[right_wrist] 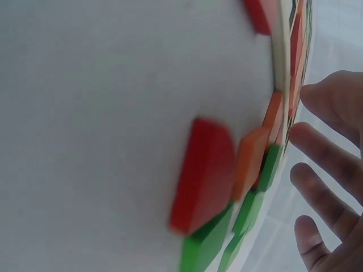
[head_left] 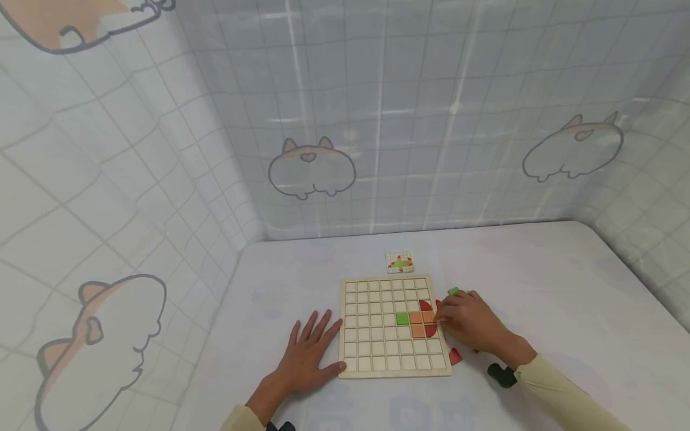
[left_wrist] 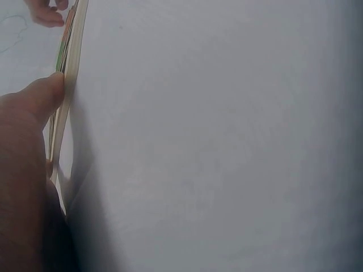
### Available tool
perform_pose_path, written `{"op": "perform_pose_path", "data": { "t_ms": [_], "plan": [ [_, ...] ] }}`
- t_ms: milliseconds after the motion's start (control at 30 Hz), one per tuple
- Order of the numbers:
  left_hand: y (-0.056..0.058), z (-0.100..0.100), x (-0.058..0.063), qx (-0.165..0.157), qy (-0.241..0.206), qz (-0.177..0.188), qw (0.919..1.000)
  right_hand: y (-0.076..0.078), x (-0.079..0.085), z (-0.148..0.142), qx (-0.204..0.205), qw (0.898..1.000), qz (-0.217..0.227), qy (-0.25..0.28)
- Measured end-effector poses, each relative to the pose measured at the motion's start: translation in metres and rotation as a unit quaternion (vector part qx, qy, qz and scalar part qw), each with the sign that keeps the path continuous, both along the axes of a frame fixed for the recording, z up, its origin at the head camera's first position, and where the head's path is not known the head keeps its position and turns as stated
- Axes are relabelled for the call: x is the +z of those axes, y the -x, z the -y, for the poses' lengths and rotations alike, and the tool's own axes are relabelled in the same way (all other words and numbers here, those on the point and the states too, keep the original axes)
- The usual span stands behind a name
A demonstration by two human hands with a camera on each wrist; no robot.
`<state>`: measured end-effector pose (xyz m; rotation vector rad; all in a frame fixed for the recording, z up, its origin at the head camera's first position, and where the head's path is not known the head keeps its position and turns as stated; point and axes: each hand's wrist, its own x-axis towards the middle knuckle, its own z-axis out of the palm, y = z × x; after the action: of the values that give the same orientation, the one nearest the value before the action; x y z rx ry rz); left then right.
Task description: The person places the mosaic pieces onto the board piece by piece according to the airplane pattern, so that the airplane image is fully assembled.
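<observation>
A wooden grid board [head_left: 372, 347] lies flat on the table. In its right part sit a green square tile [head_left: 402, 318], three orange square tiles [head_left: 418, 331] and two red rounded tiles [head_left: 431, 330]. My left hand [head_left: 306, 364] rests spread on the table, with fingertips and thumb at the board's left edge. Over the right edge is my right hand [head_left: 470, 320], its thumb and forefinger tips right at an orange tile in the row. The right wrist view shows the fingers [right_wrist: 323, 192] apart, with no piece between them.
Loose red tiles [right_wrist: 207, 175], orange tiles [right_wrist: 249, 161] and green tiles [right_wrist: 247, 212] lie beside the board's right edge, partly under my right hand. A small pattern card [head_left: 399, 262] lies behind the board. Tile-patterned walls [head_left: 377, 120] enclose the table.
</observation>
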<state>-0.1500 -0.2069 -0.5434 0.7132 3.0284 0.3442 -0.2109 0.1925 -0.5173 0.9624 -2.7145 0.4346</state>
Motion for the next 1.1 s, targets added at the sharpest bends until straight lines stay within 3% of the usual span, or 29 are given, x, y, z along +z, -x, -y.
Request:
{"op": "perform_pose_path", "data": {
  "t_ms": [433, 700, 1100],
  "plan": [
    [-0.001, 0.0, -0.001, -0.005, -0.007, -0.021, 0.9997, -0.012, 0.002, -0.036, -0.056, 0.998, 0.025, -0.014],
    [0.0, 0.001, -0.002, 0.004, -0.004, -0.007, 1.0, -0.02, 0.0, -0.057, -0.089, 0.995, 0.037, -0.02],
    [0.0, 0.001, 0.0, -0.001, -0.012, -0.007, 0.9999, -0.032, 0.008, -0.077, -0.086, 0.991, 0.1, -0.022]
  ]
}}
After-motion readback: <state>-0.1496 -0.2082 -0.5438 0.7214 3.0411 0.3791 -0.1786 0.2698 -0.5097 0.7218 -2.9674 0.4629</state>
